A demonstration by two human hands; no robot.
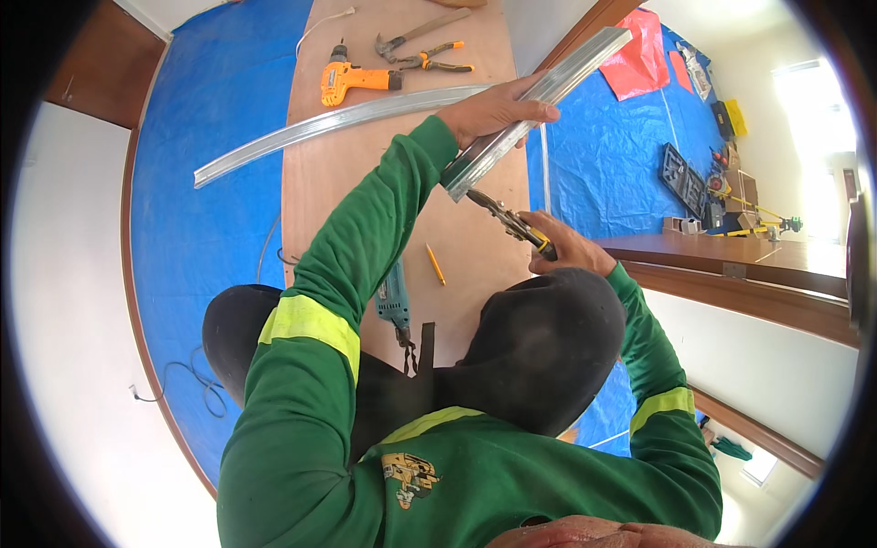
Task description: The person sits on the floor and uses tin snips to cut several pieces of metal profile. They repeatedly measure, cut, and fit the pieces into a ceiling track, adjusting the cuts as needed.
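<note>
My left hand (493,111) is closed around a shiny metal channel (575,71), which slants from lower left to upper right above the plywood board. My right hand (568,243) grips a pair of metal snips (508,219) with black and yellow handles. The tips of the snips are at the channel's lower end; whether they touch it I cannot tell. Behind my left wrist, a second, longer metal channel (338,119) lies across the board and overhangs its left side. A yellow pencil (436,265) rests on the board between my forearms.
An orange drill (352,80), a claw hammer (416,35) and pliers (429,60) lie at the board's (347,215) far end. A teal power tool (393,297) sits by my knees. Blue sheeting (215,100) covers the floor. A wooden ledge (731,260) and open tool case (682,178) are right.
</note>
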